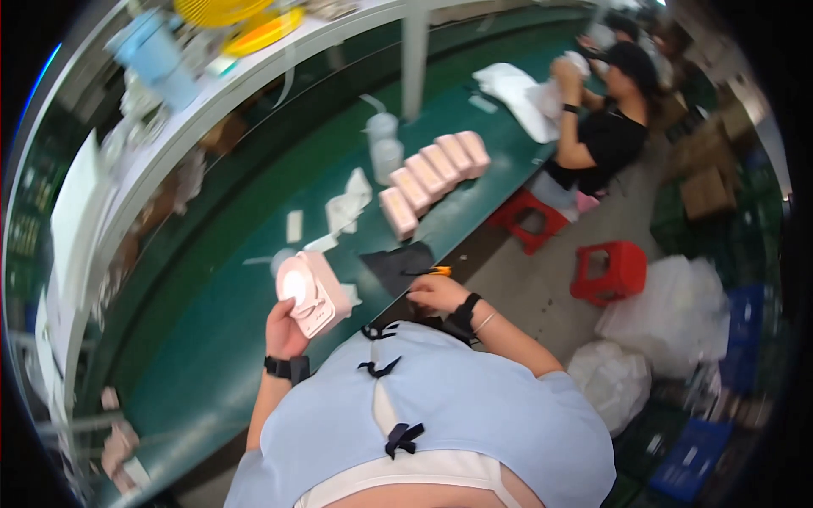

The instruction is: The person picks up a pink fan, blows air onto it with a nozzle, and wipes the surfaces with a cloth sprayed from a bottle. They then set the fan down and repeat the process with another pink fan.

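My left hand (286,330) grips a pale pink boxy device (326,296) with a round white disc on its face, held just above the green table. The fingers behind it are mostly hidden. At the table's near edge, my right hand (438,294) is closed, its fingertips bent down by a dark cloth (396,264). What those fingers hold, if anything, I cannot make out. Right above its knuckles lies a small tool with an orange-yellow end (439,271). Beyond the cloth, several matching pink boxy units (428,173) stand in a slanting row.
Clear plastic bottles (384,140) and crumpled white pieces (345,207) lie along the green table (212,339). A shelf (203,110) runs above its far side. Further right sits a co-worker (605,135). Red stools (608,273) and plastic bags (669,317) occupy the floor.
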`<control>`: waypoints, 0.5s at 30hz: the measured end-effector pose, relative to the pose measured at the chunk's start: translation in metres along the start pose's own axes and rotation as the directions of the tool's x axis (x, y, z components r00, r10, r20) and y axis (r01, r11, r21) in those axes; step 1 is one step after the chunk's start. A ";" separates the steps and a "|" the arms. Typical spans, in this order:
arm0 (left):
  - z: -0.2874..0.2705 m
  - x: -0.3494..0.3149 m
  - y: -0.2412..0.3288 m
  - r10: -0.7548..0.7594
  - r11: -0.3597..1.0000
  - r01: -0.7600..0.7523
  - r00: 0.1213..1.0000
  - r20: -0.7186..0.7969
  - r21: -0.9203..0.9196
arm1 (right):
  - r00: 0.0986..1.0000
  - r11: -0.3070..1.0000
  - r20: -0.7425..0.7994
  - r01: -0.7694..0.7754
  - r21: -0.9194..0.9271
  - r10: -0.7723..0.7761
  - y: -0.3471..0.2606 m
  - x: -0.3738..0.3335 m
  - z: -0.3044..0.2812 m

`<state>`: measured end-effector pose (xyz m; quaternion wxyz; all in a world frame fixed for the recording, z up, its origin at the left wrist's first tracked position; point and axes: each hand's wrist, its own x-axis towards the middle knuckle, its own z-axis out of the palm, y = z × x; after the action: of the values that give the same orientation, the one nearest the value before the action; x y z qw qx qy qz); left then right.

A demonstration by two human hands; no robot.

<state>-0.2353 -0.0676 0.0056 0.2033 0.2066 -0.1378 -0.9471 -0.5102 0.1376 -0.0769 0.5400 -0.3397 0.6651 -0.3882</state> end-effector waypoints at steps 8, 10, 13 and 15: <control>0.075 0.078 -0.022 -0.035 0.986 0.044 0.998 -0.055 0.160 | 0.497 0.214 0.105 0.542 -0.813 -0.861 -0.166 -0.037 0.001; 0.093 0.091 -0.033 -0.108 0.984 0.108 0.994 -0.012 0.142 | 0.347 -0.038 0.200 0.421 -0.906 -0.916 -0.163 -0.026 -0.009; 0.122 0.102 -0.046 -0.149 0.982 0.148 0.989 0.004 0.118 | 0.355 0.034 0.125 0.410 -0.912 -0.926 -0.161 -0.030 -0.040; 0.136 0.107 -0.055 -0.172 0.981 0.174 0.985 -0.024 0.090 | 0.363 0.070 0.091 0.406 -0.911 -0.927 -0.154 -0.039 -0.066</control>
<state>-0.4034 -0.0428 0.0695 0.1116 0.2347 -0.1612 -0.9521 -0.5625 0.1092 0.0839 -0.1693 -0.7053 0.6155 -0.3084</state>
